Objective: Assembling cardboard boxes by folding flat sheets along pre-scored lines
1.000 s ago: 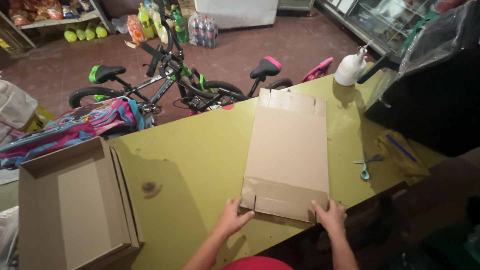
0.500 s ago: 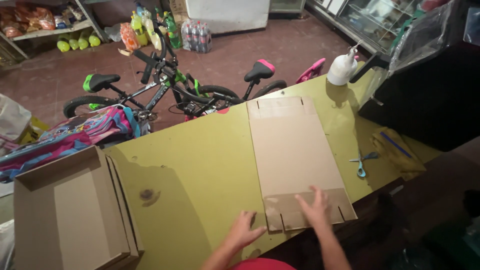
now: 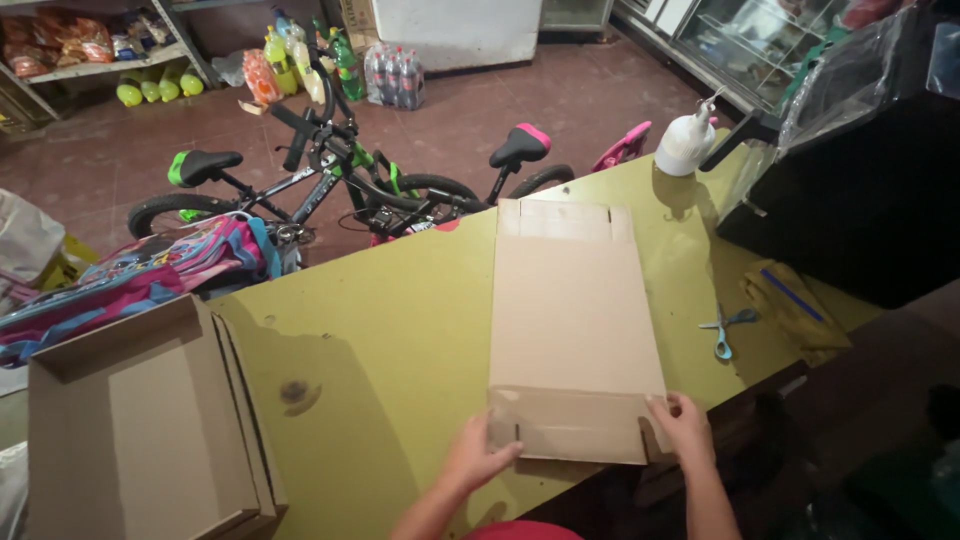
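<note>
Your left hand [image 3: 482,455] and right hand [image 3: 682,428] pressed open-fingered on the folded near flap of the flat cardboard sheet [image 3: 570,320] at the desk's [image 3: 400,330] near edge, its long axis running away from you; neither hand gripped it.

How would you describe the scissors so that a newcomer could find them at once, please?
Start at the yellow-green table and go to its right edge, beyond the flat cardboard sheet. The scissors lie beside a folded yellow cloth; only they have pale blue handles.
</note>
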